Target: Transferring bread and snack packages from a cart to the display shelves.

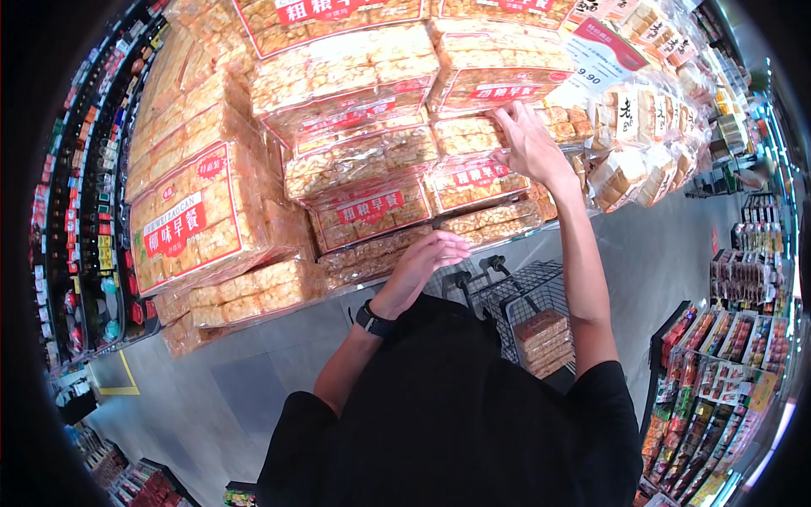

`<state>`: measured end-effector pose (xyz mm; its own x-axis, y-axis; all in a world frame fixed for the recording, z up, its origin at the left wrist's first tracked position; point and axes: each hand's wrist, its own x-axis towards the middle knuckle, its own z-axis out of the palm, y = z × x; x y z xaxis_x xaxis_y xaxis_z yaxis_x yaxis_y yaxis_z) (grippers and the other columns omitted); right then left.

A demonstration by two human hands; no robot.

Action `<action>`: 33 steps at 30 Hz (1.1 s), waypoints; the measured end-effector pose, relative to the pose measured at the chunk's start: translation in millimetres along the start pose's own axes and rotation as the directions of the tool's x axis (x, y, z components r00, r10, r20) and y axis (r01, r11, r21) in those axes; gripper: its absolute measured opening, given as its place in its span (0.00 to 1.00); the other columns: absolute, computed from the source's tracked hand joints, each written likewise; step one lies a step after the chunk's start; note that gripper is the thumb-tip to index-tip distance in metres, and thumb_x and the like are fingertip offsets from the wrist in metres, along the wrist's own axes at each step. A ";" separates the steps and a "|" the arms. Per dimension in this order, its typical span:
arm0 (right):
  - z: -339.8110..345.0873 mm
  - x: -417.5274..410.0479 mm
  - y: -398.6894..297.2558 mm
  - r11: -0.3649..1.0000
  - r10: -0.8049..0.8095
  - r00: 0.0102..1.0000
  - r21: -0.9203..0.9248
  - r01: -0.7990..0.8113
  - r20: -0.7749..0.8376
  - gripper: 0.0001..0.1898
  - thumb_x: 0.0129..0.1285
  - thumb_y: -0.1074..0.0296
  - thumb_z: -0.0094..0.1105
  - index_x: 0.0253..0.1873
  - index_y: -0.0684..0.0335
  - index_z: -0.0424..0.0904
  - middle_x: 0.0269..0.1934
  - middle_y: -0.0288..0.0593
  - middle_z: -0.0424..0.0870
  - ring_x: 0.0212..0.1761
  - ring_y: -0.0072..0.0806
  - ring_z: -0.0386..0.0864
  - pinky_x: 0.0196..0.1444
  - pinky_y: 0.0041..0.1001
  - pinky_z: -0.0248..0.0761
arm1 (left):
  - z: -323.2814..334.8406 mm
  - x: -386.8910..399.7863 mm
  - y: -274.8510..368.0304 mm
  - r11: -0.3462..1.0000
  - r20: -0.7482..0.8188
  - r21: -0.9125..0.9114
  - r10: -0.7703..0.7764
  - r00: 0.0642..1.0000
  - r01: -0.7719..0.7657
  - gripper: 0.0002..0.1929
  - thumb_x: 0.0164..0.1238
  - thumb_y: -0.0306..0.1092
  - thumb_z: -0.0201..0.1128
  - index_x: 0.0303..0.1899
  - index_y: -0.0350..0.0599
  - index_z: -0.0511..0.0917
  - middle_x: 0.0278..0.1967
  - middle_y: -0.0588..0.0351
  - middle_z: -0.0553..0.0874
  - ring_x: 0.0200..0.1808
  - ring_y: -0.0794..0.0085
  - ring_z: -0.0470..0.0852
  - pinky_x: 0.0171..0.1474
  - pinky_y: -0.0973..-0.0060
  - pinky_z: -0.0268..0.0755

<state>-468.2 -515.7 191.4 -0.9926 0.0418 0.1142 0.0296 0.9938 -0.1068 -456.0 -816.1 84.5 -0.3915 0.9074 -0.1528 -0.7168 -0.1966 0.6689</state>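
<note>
Clear-wrapped packs of sachima, puffed pastry blocks with red labels, stand stacked in front of me. My right hand (529,142) reaches to the right-hand column. Its fingertips touch near the label of an upper sachima pack (497,79), and its thumb is by the front of the sachima pack below (469,136). Whether it grips that pack is hidden. My left hand (427,266), with a dark watch (374,320) on the wrist, holds nothing. Its fingers are extended by the stand's front edge, near a bottom sachima pack (491,225).
A wire shopping cart (538,285) stands below the display with stacked sachima packs (543,342) inside. Bagged bread (624,174) and a price sign (599,54) are at the right. Larger sachima packs (187,222) overhang the left edge. Shelves (703,405) flank the grey floor (253,361).
</note>
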 end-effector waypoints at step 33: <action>-92.5 -254.1 4.6 0.568 0.686 0.725 0.669 -0.480 -0.062 0.37 0.52 0.53 0.83 0.62 0.69 0.81 0.47 0.46 0.90 0.47 0.27 0.86 0.55 0.31 0.78 | 98.5 59.7 -66.0 0.982 0.144 0.185 -0.070 0.987 0.043 0.29 0.86 0.49 0.48 0.76 0.41 0.60 0.76 0.45 0.68 0.80 0.55 0.63 0.80 0.54 0.54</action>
<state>-205.0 -512.4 253.2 -0.6923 0.7182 0.0705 0.4145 0.4757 -0.7758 -375.3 -712.3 102.9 -0.2532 0.9629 -0.0929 -0.6134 -0.0856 0.7852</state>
